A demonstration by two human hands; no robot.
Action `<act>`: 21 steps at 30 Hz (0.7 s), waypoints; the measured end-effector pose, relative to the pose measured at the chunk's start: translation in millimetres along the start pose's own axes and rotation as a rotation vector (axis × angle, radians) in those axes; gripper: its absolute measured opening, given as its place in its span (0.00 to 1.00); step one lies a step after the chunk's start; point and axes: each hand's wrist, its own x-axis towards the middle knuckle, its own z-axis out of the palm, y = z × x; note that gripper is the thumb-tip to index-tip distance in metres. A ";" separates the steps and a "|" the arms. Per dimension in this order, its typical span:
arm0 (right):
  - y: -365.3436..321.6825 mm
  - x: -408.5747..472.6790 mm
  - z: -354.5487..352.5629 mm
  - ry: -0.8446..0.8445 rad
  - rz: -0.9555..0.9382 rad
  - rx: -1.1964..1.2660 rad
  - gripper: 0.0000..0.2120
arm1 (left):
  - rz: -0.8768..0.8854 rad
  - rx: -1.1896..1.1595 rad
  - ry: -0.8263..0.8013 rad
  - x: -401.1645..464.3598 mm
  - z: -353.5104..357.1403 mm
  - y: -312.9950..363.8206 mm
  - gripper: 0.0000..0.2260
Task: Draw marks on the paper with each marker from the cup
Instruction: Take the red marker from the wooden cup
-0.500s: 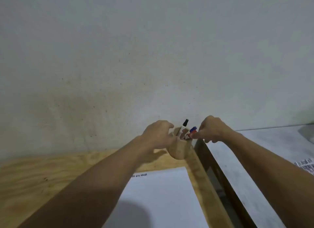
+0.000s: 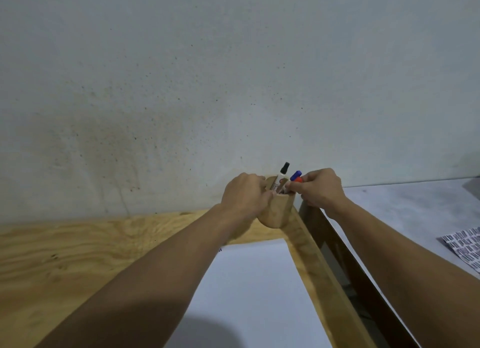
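Plywood counter [image 2: 65, 257], paper [image 2: 254, 290] near. Left hand [image 2: 244, 194] steadies cup [image 2: 279, 210]; right hand [image 2: 320, 188] pinches red marker [image 2: 298, 179]. Picking step; next lift straight out.

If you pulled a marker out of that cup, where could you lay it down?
Bare room: the white paper between the two forearms, and the plywood table left of the left arm, up to the wall. It is crowded at the far corner, where the left hand and right hand close around the wooden cup.

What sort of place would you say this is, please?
Probably a plain workshop or makeshift workspace: a bare plywood tabletop against a stained, unfinished wall, with white paper and a wooden cup of markers.
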 end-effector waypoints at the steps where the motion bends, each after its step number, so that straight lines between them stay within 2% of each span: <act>1: -0.9 4.2 0.8 0.010 -0.006 0.002 0.12 | -0.011 -0.012 0.010 3.8 0.6 -3.5 0.13; 6: -21.2 0.8 -12.2 0.026 -0.084 0.067 0.08 | -0.037 -0.059 0.028 5.4 -5.1 -3.3 0.13; 10: -43.7 4.4 -28.2 0.028 -0.172 0.132 0.08 | -0.050 -0.054 -0.043 6.8 -8.8 -1.5 0.13; 13: -59.5 0.9 -40.2 0.059 -0.276 0.181 0.05 | -0.052 -0.134 -0.076 3.6 -18.3 -2.3 0.16; 15: -68.6 -7.5 -44.7 0.052 -0.322 0.215 0.08 | -0.052 -0.160 -0.044 0.9 -28.7 -3.2 0.19; 18: -73.5 -24.3 -45.1 -0.045 -0.361 0.257 0.16 | -0.056 -0.238 0.032 -6.3 -46.8 -4.2 0.17; 21: -66.4 -40.4 -37.3 -0.112 -0.395 0.177 0.15 | -0.098 -0.464 0.093 -18.5 -63.3 -6.2 0.13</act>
